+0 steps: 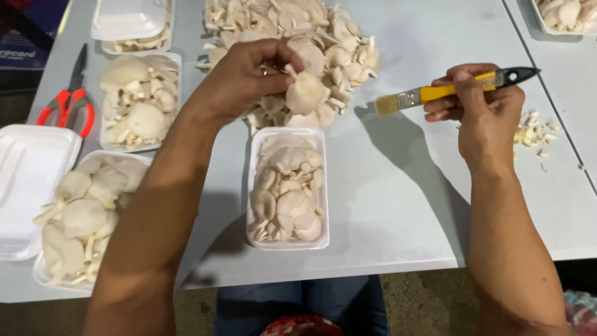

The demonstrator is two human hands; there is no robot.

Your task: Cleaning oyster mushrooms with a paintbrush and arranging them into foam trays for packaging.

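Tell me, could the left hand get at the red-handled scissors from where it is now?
Probably yes. The left hand is at the mushroom pile; the scissors lie uncovered on the table, past a filled tray it could pass over.

– Where does the tray (pixel 287 239) sit on the bench (pixel 404 205)?

– Dead centre, with the mushroom heap (pixel 323 37) at its 12 o'clock. Two filled trays lie at 9 and 10 o'clock.

– And the scissors (pixel 69 102)?

– Beyond those, at 10 o'clock. The brush (pixel 435 92) is at 2 o'clock and the trimmings (pixel 533 132) at 3 o'clock.
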